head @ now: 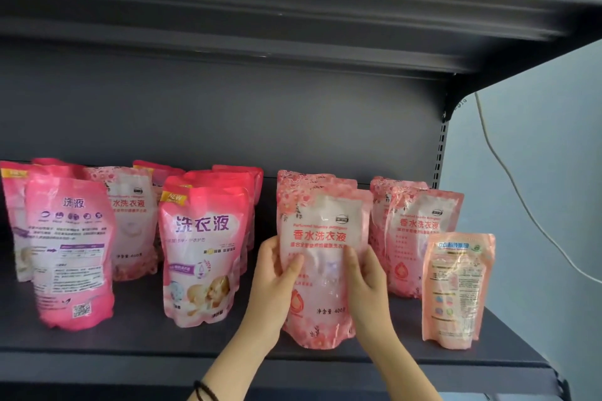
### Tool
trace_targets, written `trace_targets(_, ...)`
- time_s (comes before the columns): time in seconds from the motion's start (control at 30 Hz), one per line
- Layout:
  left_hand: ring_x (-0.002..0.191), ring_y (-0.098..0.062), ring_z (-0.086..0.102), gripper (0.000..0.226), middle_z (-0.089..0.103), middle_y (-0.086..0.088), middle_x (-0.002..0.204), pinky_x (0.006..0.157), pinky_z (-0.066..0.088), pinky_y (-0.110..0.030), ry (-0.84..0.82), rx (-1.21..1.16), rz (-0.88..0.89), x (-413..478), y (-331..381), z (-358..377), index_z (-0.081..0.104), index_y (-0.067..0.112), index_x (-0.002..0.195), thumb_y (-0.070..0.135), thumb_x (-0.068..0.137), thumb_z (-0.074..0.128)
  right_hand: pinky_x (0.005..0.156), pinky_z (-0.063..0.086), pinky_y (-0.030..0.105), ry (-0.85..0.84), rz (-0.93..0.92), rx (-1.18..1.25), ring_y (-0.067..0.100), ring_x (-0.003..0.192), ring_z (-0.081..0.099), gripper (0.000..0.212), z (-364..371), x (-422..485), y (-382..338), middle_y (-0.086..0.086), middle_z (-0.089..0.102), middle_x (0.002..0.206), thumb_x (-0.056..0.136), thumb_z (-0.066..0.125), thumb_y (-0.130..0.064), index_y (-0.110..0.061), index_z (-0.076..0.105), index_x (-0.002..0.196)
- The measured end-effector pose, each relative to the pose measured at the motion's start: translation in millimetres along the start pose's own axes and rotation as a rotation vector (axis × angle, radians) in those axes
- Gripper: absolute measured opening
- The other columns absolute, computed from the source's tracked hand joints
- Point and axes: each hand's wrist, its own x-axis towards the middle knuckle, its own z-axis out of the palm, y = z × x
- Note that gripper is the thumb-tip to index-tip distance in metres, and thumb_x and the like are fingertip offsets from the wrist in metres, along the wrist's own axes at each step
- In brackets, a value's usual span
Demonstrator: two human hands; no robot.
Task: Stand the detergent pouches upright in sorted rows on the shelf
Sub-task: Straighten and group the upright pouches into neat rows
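We hold a floral pouch [325,228] upright near the shelf's [195,343] front edge, right of centre, left hand [277,277] and right hand [366,283] each curled round one side. Either side stand other pouches [202,254].

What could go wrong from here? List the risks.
The floral pouch, held by the left hand and right hand, stands near the shelf front edge; released, it may slump forward and fall.
The right forearm is close to the small peach pouch and could knock it over.
A second floral pouch sits among the bright pink pouches; rows may stay mixed.
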Motion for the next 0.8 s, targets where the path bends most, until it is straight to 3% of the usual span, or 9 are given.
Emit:
trace_targets(0.07, 0.101, -0.014, 0.065, 0.036, 0.064, -0.006, 0.112, 0.079, 0.052, -0.026, 0.06, 0.007, 0.04, -2.5, -7.2, -3.0, 0.047, 0.018, 0.112, 0.029, 0.083, 0.066, 0.065, 0.049, 0.026, -0.053, -0.03, -0.079, 0.009, 0.069, 0.056, 0.032, 2.7, 1.9, 7.6, -0.011, 0.061, 0.071, 0.089, 0.048, -0.041, -0.01, 0.053, 0.088)
trace_targets(0.13, 0.1, -0.015, 0.064, 0.031, 0.062, -0.008, 0.109, 0.08, 0.052, -0.029, 0.077, 0.04, 0.091, -4.2, -11.7, -3.3, 0.044, 0.019, 0.108, 0.027, 0.082, 0.061, 0.077, 0.051, 0.021, -0.085, -0.081, -0.114, 0.002, 0.088, 0.064, 0.026, 2.7, -1.4, 13.0, -0.017, 0.066, 0.095, 0.09, 0.05, -0.037, -0.024, 0.05, 0.113)
trace_targets(0.2, 0.098, -0.012, 0.063, 0.03, 0.061, -0.008, 0.108, 0.083, 0.053, -0.031, 0.067, 0.07, 0.126, -5.3, -14.7, -2.1, 0.043, 0.02, 0.106, 0.029, 0.083, 0.06, 0.095, 0.046, 0.015, -0.135, -0.127, -0.101, -0.007, 0.119, 0.051, 0.057, -0.4, -12.3, 19.1, -0.021, 0.048, 0.132, 0.09, 0.06, -0.026, -0.041, 0.025, 0.133)
trace_targets(0.3, 0.097, -0.011, 0.063, 0.03, 0.06, -0.007, 0.107, 0.083, 0.052, -0.032, 0.081, 0.079, 0.144, -3.1, -18.6, -2.1, 0.042, 0.023, 0.105, 0.034, 0.087, 0.064, 0.111, 0.034, 0.026, -0.301, -0.179, -0.244, 0.002, 0.142, 0.023, 0.109, -6.9, -29.9, 38.3, -0.024, 0.012, 0.152, 0.073, 0.08, -0.038, -0.05, -0.003, 0.143)
trace_targets(0.4, 0.102, -0.016, 0.062, 0.032, 0.058, -0.009, 0.111, 0.087, 0.053, -0.037, 0.072, 0.056, 0.127, 4.4, -21.7, -3.2, 0.042, 0.023, 0.106, 0.032, 0.086, 0.064, 0.111, 0.022, 0.027, -0.384, -0.224, -0.49, -0.007, 0.139, 0.002, 0.126, -10.7, -27.3, 43.0, -0.032, -0.01, 0.146, 0.068, 0.081, -0.039, -0.061, -0.024, 0.134)
trace_targets(0.5, 0.102, -0.015, 0.062, 0.029, 0.056, -0.01, 0.113, 0.086, 0.054, -0.037, 0.046, 0.044, 0.105, 16.1, -26.5, -2.3, 0.041, 0.023, 0.107, 0.028, 0.089, 0.063, 0.11, 0.017, 0.026, -0.45, -0.166, -0.564, -0.009, 0.129, 0.005, 0.129, -9.6, -16.0, 38.8, -0.042, -0.006, 0.128, 0.073, 0.077, -0.023, -0.064, -0.033, 0.126)
trace_targets(0.63, 0.092, -0.002, 0.063, 0.025, 0.054, -0.006, 0.112, 0.072, 0.054, -0.022, 0.019, 0.066, 0.095, 33.7, -31.8, 1.5, 0.037, 0.022, 0.107, 0.015, 0.092, 0.057, 0.109, 0.017, 0.017, -0.498, -0.108, -0.582, -0.012, 0.129, 0.004, 0.128, -10.6, 4.5, 43.5, -0.037, -0.007, 0.131, 0.076, 0.078, -0.022, -0.053, -0.031, 0.134)
trace_targets(0.73, 0.098, -0.008, 0.063, 0.029, 0.054, -0.007, 0.116, 0.074, 0.054, -0.023, -0.012, 0.074, 0.049, 44.1, -35.7, 0.9, 0.035, 0.019, 0.112, 0.015, 0.093, 0.056, 0.1, 0.02, -0.002, -0.493, -0.073, -0.547, -0.023, 0.13, 0.002, 0.125, -10.6, 15.8, 48.3, -0.035, -0.003, 0.133, 0.075, 0.08, -0.018, -0.049, -0.024, 0.138)
trace_targets(0.8, 0.099, -0.01, 0.064, 0.03, 0.056, -0.007, 0.118, 0.073, 0.054, -0.022, -0.03, 0.064, 0.031, 47.3, -36.6, -0.3, 0.036, 0.018, 0.113, 0.015, 0.093, 0.057, 0.098, 0.024, -0.003, -0.467, -0.07, -0.529, -0.026, 0.128, 0.004, 0.124, -10.2, 17.6, 52.5, -0.031, 0.002, 0.136, 0.074, 0.08, -0.016, -0.05, -0.02, 0.138)
